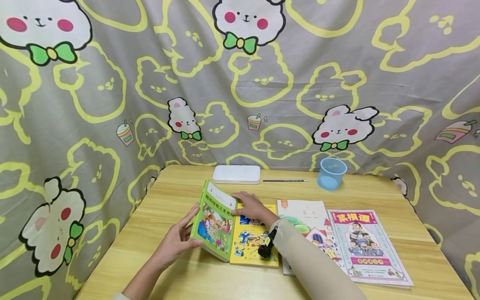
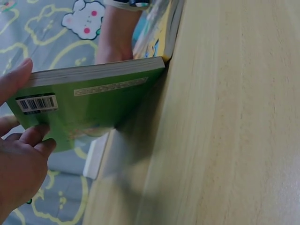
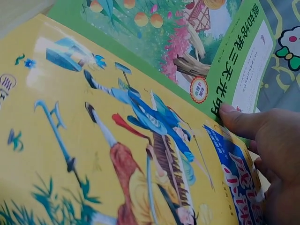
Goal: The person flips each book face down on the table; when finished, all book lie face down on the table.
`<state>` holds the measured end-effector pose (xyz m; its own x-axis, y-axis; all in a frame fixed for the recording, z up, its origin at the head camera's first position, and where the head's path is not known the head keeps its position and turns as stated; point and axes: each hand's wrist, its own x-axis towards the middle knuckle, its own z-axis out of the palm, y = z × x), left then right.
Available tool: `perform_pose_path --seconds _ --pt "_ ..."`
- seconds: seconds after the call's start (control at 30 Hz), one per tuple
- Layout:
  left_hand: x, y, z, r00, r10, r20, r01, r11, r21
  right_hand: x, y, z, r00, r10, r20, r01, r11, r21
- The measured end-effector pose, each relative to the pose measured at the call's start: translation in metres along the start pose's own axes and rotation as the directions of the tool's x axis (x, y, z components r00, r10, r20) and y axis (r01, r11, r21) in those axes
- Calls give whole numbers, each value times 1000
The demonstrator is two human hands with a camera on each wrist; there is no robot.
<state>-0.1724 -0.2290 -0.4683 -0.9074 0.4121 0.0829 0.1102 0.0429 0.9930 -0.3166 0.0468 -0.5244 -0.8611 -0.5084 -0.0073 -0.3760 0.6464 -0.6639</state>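
A green-covered book (image 1: 215,227) with a picture of flowers stands tilted, its left side raised off the table. My left hand (image 1: 176,241) grips its left edge; in the left wrist view the fingers (image 2: 35,136) lie against the green back cover with the barcode. At the book's upper right edge, my right hand (image 1: 255,207) holds on, with its thumb (image 3: 236,119) on the cover. A yellow book (image 1: 249,246) with painted figures lies flat right beside the green one, partly under my right wrist.
Right of the yellow book lie a white illustrated book (image 1: 309,212), partly hidden by my right forearm, and a pink-and-white book (image 1: 369,246). Along the back stand a white case (image 1: 236,174), a thin dark stick (image 1: 286,181) and a blue translucent cup (image 1: 331,175). A patterned curtain (image 1: 262,141) hangs behind the table.
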Motion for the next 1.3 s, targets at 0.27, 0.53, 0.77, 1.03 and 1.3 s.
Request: perform_pose_path --seconds 0.27,0.53,0.77,1.03,1.3 --pt "1 3 3 1000 -22 5 22 999 33 2 1 2 999 -28 -22 29 999 25" --pt "1 4 6 1000 -24 0 24 995 101 5 -8 -1 999 -34 -17 34 999 -13" --pt "1 6 9 1000 -10 11 9 991 134 12 -29 -11 998 -69 6 68 995 75" --pt "1 7 14 999 2 49 -6 997 82 17 -57 -32 991 -128 24 123 980 156" --pt "4 8 19 999 10 49 -14 997 79 18 -73 -48 994 -104 43 91 969 231"
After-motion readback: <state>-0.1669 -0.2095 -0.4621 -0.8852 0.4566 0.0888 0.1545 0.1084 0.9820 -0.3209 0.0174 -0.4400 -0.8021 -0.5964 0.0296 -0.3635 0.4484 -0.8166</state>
